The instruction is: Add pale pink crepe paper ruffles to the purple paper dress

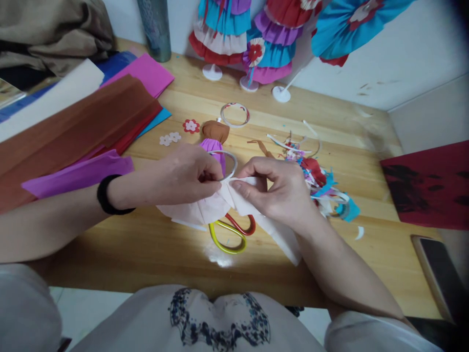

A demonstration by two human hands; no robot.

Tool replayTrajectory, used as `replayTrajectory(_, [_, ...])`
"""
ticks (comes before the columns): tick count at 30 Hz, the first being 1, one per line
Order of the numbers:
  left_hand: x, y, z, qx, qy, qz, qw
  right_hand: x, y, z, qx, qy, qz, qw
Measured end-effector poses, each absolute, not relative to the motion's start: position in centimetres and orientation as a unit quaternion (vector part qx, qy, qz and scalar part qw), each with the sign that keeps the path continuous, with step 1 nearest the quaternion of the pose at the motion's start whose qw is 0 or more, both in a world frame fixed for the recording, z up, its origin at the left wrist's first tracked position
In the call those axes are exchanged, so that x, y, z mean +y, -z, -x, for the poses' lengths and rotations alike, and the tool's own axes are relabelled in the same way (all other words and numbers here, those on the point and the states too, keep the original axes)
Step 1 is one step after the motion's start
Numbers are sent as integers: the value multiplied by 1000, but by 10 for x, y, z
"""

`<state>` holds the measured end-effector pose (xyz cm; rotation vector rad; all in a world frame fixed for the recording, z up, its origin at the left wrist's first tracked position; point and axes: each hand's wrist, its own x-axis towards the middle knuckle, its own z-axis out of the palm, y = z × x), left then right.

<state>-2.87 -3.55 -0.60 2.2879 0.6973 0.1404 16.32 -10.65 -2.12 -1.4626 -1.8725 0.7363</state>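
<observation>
My left hand [196, 173] is closed, its thumb and forefinger pinching the gathered edge of a white crepe paper strip [205, 208]. The strip's pleated part fans out below that hand. My right hand [276, 188] grips the same strip just to the right, and a loose tail hangs down beneath it. A thin pale ring [233, 164] shows between the hands; whether it touches the paper I cannot tell. Partly covered by the paper, scissors [229, 239] with one yellow and one red handle lie on the table. Behind my left hand is a gathered brown and purple paper piece [215, 133].
Folded crepe paper sheets [73, 117] spread across the left. Paper scraps [315, 176] are heaped at right, with a phone [436, 274] near the edge. Ruffled paper decorations on white stands [212, 72], a tape roll [235, 122] and flower cutouts [191, 126] are farther back.
</observation>
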Motion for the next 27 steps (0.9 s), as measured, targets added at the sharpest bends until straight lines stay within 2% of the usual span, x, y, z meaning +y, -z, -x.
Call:
replayTrajectory(8, [-37, 8, 30, 263, -73, -893, 358, -108, 16, -167, -727, -256, 548, 324])
replayTrajectory(14, [-35, 10, 28, 267, -62, -898, 345, -111, 14, -163, -728, -305, 527, 317])
replayTrajectory(27, [-39, 10, 28, 268, -77, -893, 353, -106, 28, -164, -699, -310, 543, 347])
